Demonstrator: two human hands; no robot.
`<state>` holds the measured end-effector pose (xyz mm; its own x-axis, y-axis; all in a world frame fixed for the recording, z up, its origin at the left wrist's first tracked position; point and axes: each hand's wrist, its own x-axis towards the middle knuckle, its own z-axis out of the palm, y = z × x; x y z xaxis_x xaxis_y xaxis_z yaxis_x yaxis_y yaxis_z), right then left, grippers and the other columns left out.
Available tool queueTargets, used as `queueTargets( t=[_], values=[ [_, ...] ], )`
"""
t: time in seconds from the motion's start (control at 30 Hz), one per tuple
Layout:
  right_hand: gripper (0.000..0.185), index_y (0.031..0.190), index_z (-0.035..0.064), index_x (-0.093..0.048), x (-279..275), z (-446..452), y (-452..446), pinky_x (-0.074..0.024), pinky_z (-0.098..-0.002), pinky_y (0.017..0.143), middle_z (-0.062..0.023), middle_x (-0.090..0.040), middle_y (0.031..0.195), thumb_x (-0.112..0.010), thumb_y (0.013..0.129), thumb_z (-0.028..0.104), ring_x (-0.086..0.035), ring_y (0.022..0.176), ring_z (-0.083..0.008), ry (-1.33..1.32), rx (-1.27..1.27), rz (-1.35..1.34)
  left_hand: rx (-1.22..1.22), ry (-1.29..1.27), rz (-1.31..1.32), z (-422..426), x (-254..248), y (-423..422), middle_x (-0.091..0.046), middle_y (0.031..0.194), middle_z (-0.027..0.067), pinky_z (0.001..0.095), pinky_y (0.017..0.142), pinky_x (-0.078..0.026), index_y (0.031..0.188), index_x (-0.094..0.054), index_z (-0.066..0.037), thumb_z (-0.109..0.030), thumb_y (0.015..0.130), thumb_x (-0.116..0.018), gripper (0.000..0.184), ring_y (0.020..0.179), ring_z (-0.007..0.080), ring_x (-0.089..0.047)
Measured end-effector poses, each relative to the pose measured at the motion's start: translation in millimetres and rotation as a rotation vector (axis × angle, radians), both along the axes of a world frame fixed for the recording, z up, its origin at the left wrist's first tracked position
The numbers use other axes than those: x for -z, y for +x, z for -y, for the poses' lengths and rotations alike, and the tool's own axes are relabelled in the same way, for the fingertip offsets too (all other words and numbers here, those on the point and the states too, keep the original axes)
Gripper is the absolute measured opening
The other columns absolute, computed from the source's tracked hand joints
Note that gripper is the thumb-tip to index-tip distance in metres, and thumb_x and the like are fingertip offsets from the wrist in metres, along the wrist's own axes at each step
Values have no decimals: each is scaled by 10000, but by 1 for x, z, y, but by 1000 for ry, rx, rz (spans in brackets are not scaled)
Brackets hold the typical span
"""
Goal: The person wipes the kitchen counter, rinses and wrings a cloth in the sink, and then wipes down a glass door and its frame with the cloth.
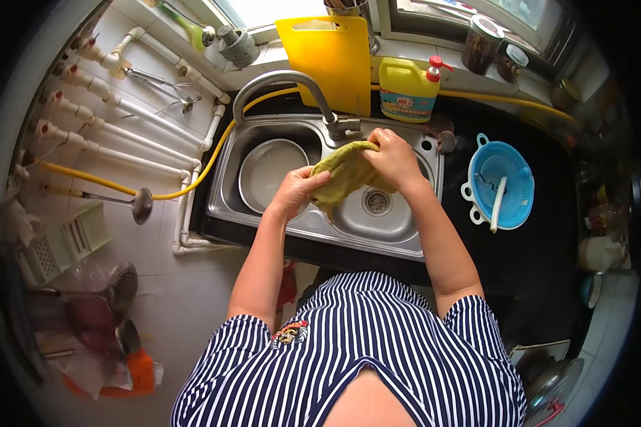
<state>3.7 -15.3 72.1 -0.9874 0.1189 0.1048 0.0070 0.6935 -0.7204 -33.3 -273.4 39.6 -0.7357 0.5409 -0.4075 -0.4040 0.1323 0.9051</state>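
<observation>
An olive-yellow cloth [350, 174] is stretched between my two hands above the double steel sink [313, 226]. My left hand [299, 191] grips the cloth's left edge, thumb on top. At its upper right corner, my right hand [394, 161] is closed on the same cloth. Under the cloth lies the right basin with its round drain [377, 202], partly covered. A pale round bowl [263, 174] sits in the left basin. The grey curved faucet [285, 75] rises behind my hands, its spout end close to the right basin.
Behind the sink stand a yellow cutting board [331, 64] and a yellow detergent jug [409, 92] with a red pump. A blue basket [509, 192] holding a white-handled tool rests on the black counter at right. A yellow hose [199, 181] and white pipes [149, 160] run along the left wall.
</observation>
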Motion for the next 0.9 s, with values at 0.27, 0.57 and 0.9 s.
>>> queueTargets(
  t=[0.27,0.57,0.9],
  values=[
    [226,973,105,-610,17,6,9,-517,-469,824,-102,-643,993,-666,826,267,-633,987,-345,120,91,-154,-267,-925,-1388,-20,-4,25,-684,946,100,409,828,-469,789,-639,-85,-278,706,-789,259,926,327,-619],
    [301,1159,4,-638,-20,114,73,-542,-384,738,-160,-700,888,-639,949,220,-696,803,-316,-425,-523,-93,-507,764,216,5,3,73,-687,1183,107,407,933,-537,1244,-608,-79,-542,1058,-339,567,1047,261,-671],
    [455,1267,-23,-581,-23,164,97,-458,-270,925,-41,-644,1114,-690,964,298,-583,1032,-108,-872,-719,384,-352,804,13,94,-65,157,-608,1211,79,340,978,-528,1379,-432,-52,-121,914,-687,535,1087,185,-639]
  ],
)
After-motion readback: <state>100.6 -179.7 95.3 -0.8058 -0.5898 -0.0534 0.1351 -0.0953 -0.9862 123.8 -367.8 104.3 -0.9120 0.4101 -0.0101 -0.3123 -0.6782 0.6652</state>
